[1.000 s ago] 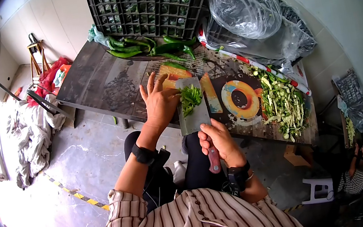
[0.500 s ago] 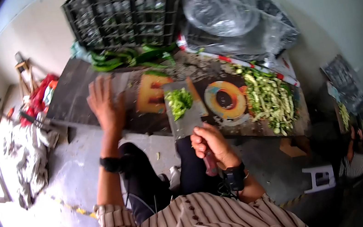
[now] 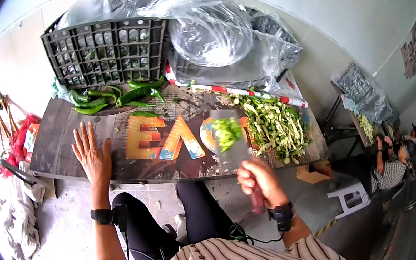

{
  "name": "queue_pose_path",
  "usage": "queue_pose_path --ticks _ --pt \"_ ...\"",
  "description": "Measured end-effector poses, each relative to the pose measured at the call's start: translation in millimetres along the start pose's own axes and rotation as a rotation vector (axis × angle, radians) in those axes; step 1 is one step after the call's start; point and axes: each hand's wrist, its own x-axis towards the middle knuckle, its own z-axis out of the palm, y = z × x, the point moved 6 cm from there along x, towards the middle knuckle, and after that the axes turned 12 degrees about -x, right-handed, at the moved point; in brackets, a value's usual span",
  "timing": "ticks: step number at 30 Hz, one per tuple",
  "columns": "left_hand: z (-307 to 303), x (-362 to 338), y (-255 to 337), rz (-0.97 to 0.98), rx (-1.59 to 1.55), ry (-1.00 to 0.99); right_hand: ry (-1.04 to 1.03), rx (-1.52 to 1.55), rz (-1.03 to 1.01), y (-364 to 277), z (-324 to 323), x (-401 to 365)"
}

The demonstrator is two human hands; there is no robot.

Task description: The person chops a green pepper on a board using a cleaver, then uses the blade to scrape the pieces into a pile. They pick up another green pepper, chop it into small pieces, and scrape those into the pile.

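My right hand (image 3: 264, 179) is wrapped around the dark red handle of a cleaver (image 3: 235, 161), held at the front edge of the wooden table (image 3: 60, 153). On its wide blade rides a small heap of chopped green pepper (image 3: 228, 132). Just beyond the blade to the right lies a big pile of cut green peppers (image 3: 280, 133). My left hand (image 3: 93, 159) rests flat on the left part of the tabletop with fingers spread, holding nothing. Several whole long green peppers (image 3: 136, 95) lie at the back, in front of the crate.
A black plastic crate (image 3: 106, 51) stands at the back left. Beside it are clear plastic bags (image 3: 213, 33). A red-and-white pole (image 3: 237, 91) runs along the table's rear. To the right are a white stool (image 3: 348, 198) and another person (image 3: 388, 168) at a second table.
The cleaver with its chopped pepper has moved right across the table, closer to the cut pile. My left hand stays flat on the tabletop. The head view has shifted.
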Motion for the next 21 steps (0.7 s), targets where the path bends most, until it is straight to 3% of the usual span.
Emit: queue_pose_path --ticks 3,5,6,8,9,11,13,15,18,21 --pt "-6.0 -1.5 3.7 0.026 0.029 0.025 0.128 -0.119 -0.082 -45.4 -21.4 -10.5" --pt "-10.7 -1.5 7.3 0.027 0.030 0.046 0.358 -0.300 -0.112 -99.3 -22.3 -13.9" --pt "-10.9 -2.2 7.1 0.020 0.021 0.045 0.322 -0.479 -0.263 -131.7 -26.9 -5.5" --pt "-10.2 -2.5 5.1 -0.007 -0.035 0.039 0.254 -0.438 -0.460 -201.1 -19.9 12.0" --pt "-10.3 -2.2 5.5 -0.014 -0.041 0.029 0.221 -0.494 -0.656 -241.1 -35.1 31.5" --pt "-10.7 -1.6 6.2 -0.013 -0.028 0.025 0.275 -0.519 -0.538 -306.4 -33.9 51.0" --pt "-10.3 -1.8 4.1 -0.039 -0.044 0.040 0.326 -0.622 -0.556 -330.9 -62.9 65.0" --pt "-10.6 -1.6 2.9 -0.057 -0.078 0.019 0.468 -0.734 -0.658 -323.7 -72.8 70.8" --pt "-11.2 -1.9 3.1 -0.043 -0.108 0.003 0.501 -0.528 -0.623 -277.6 -101.6 67.0" --pt "-11.8 -2.3 4.3 -0.031 -0.109 -0.006 0.538 -0.412 -0.627 -209.6 -75.2 34.5"
